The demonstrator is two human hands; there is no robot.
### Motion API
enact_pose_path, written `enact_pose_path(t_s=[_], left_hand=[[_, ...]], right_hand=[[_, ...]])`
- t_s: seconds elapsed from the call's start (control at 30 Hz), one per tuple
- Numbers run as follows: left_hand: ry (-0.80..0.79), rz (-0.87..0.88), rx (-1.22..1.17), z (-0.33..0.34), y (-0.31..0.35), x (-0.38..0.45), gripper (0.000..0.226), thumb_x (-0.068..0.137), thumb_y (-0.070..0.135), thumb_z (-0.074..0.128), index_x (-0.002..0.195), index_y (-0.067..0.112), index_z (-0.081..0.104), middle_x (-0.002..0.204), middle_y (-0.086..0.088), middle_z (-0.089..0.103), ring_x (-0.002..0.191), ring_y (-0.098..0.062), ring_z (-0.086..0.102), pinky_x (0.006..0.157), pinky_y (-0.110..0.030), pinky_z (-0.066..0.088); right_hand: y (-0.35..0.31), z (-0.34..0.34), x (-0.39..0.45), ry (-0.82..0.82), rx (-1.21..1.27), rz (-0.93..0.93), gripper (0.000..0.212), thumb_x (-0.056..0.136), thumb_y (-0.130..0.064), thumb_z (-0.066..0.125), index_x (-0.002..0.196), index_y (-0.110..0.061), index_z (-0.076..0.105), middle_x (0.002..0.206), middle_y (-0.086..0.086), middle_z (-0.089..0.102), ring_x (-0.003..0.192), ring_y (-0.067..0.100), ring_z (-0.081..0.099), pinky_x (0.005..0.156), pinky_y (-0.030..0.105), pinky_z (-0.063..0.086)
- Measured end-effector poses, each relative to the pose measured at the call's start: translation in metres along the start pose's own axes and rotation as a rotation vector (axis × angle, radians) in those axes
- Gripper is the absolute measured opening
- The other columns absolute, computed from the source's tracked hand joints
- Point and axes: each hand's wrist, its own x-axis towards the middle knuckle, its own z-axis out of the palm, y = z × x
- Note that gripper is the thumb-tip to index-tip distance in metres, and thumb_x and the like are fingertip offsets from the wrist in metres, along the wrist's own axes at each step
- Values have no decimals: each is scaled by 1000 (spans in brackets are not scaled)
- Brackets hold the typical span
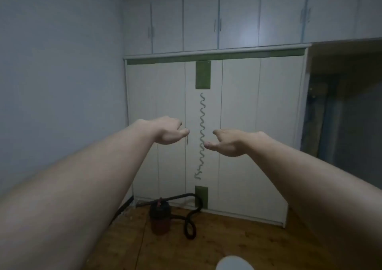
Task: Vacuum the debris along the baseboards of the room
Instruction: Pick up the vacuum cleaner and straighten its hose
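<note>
A small red and black canister vacuum stands on the wooden floor near the far left corner. Its black hose loops on the floor to the right of it and rises against the wardrobe. Both my arms are stretched out in front of me at chest height, palms down. My left hand and my right hand hover far above the vacuum, fingers loosely apart, holding nothing. A dark baseboard runs along the foot of the left wall toward the corner.
A tall white wardrobe with green patches and a wavy line down its middle fills the far wall, with upper cabinets above. A dark open recess lies at the right. A white round object shows at the bottom edge.
</note>
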Motion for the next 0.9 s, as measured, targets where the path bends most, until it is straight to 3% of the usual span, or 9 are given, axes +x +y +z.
enact_pose_path(t_s=[0.3,0.6,0.9], left_hand=[[-52,-22,30,53,-36,117,73,105,61,28,153,7,41,157,-18,43,144,-33,41,116,-45,35],[-56,-13,23,80,-130,266,69,106,58,30,145,5,48,153,-19,48,140,-32,46,110,-39,39],[-65,13,113,96,-186,400,68,108,55,29,151,3,42,158,-17,42,145,-31,41,116,-41,35]], right_hand=[[25,27,130,-6,-14,-29,91,100,-70,37,163,-7,19,171,12,22,157,29,21,126,47,20],[33,42,312,27,-74,-42,90,96,-74,39,158,-9,33,165,12,37,150,30,35,121,50,31],[46,50,459,33,-59,-31,89,98,-72,37,160,-9,27,167,11,32,153,30,31,122,50,28]])
